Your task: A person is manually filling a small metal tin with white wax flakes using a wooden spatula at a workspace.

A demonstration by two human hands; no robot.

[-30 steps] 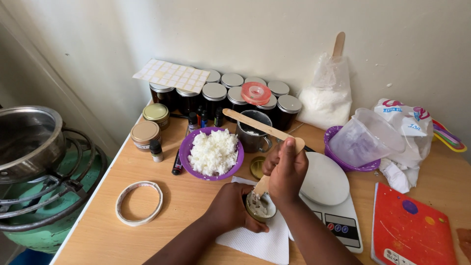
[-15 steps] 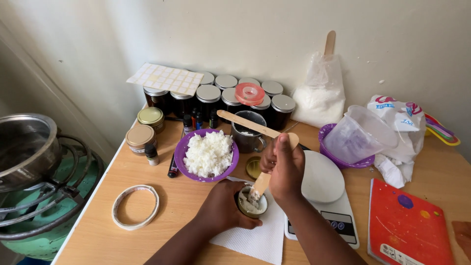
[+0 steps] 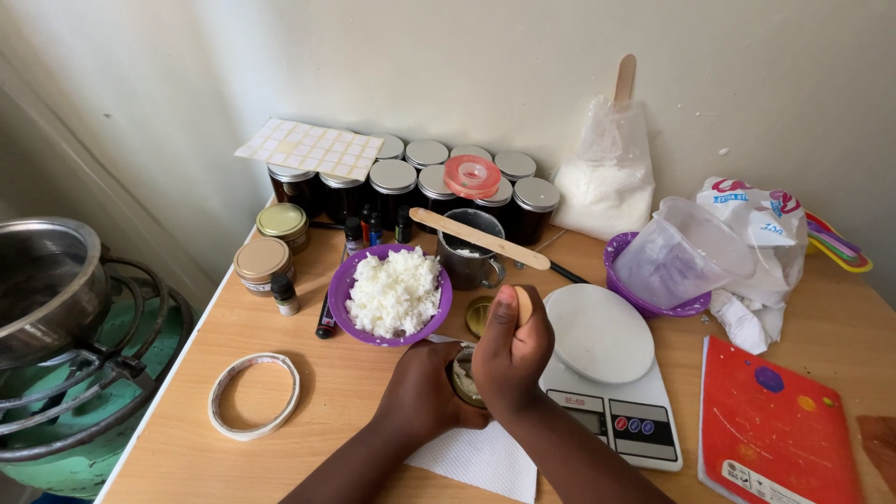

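My left hand (image 3: 425, 392) wraps around a small round tin (image 3: 462, 378) that stands on a white paper napkin (image 3: 476, 457) near the table's front. My right hand (image 3: 509, 353) is fisted around a wooden stick (image 3: 525, 303) whose lower end goes down into the tin; most of the tin is hidden by both hands. Just behind them sits a purple bowl (image 3: 343, 289) heaped with white wax flakes (image 3: 394, 291). A dark metal mug (image 3: 467, 263) with another wooden stick (image 3: 481, 240) laid across its rim stands behind the bowl.
A white digital kitchen scale (image 3: 602, 359) lies to the right of my hands, a red notebook (image 3: 775, 425) further right. Several dark lidded jars (image 3: 411, 182) line the wall with a bag of white powder (image 3: 607, 177). A tape ring (image 3: 254, 397) lies left; a metal pot (image 3: 37, 280) sits on a burner.
The view has shifted slightly and my right hand has turned over the tin, with the stick's top now tucked in the fist. My left hand stays on the tin.
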